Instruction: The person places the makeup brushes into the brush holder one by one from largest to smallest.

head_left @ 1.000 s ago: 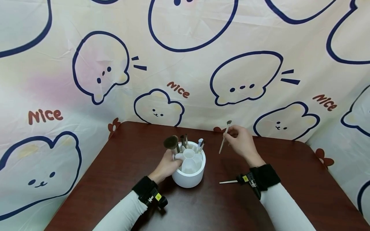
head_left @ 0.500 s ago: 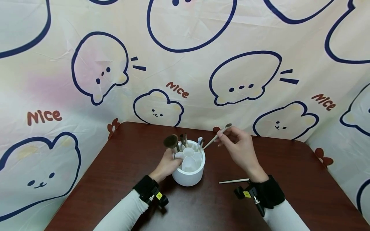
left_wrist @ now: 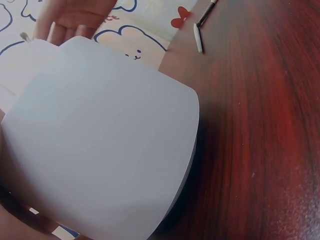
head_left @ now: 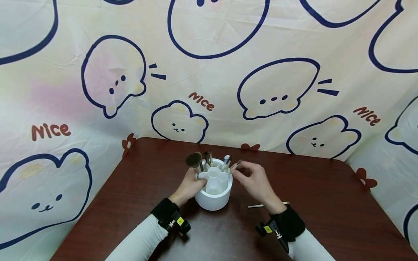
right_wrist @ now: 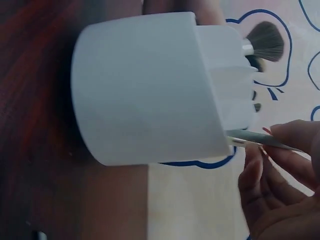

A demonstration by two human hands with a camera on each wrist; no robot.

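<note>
A round white brush holder [head_left: 212,202] with inner compartments stands upright on the table. My left hand [head_left: 187,186] grips its left side, thumb over the rim. Several makeup brushes stand in the holder's rear compartments, among them a large fluffy brush [head_left: 194,160] at the left. My right hand [head_left: 258,183] is at the right rim and pinches a thin makeup brush [right_wrist: 256,136] between thumb and fingers. That brush slants bristles up, its handle end inside the rim in the right wrist view. The holder's wall hides how deep the handle reaches.
Another thin brush [head_left: 255,206] lies on the dark wooden table [head_left: 147,163], partly behind my right wrist. A printed cloth [head_left: 225,79] hangs behind the table's far edge. Both wrists wear black straps with small cameras.
My right hand has moved left and down with the thin brush, from beside the holder to its right rim. My left hand stays in place on the holder.
</note>
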